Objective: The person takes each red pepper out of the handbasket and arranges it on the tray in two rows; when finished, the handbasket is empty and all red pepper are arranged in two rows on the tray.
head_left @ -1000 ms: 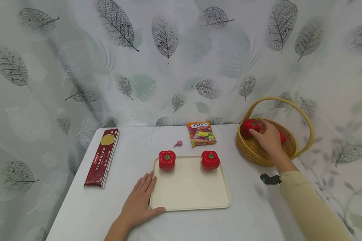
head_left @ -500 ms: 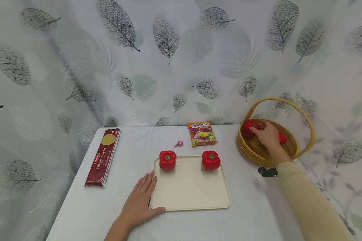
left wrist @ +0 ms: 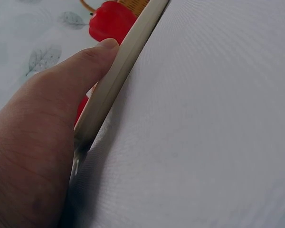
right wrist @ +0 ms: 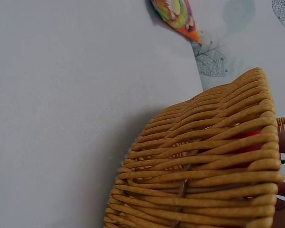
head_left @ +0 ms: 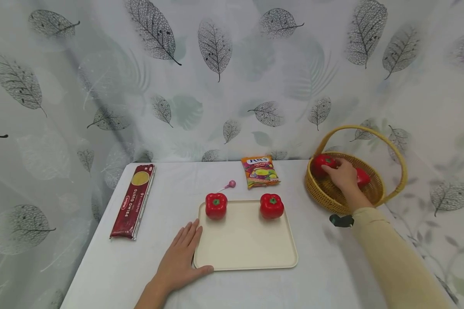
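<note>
My left hand (head_left: pixel 179 262) lies with straight fingers along the left edge of a cream tray (head_left: pixel 251 246), its thumb touching the near corner. Two red bell peppers sit at the tray's far side: a left pepper (head_left: pixel 216 207) and a right pepper (head_left: pixel 272 207). Inside a wicker basket (head_left: pixel 320 196) at the right, my right hand (head_left: pixel 344 175) grips a red bell pepper (head_left: pixel 320 165) between thumb and fingers. Another red piece (head_left: pixel 363 177), partly hidden by that hand, lies in the basket. The right wrist view shows mostly woven basket wall (right wrist: pixel 213 156).
A spaghetti pack (head_left: pixel 133 201) lies at the left of the white table. Behind the tray are a pink lollipop (head_left: pixel 231 184) and a Fox's candy bag (head_left: pixel 260 171). The basket's tall handle (head_left: pixel 403 171) arches over it. A leaf-print curtain (head_left: pixel 232 77) hangs behind.
My right hand has shifted slightly while staying at the pepper in the basket. The left hand, the tray and its two peppers have kept their places.
</note>
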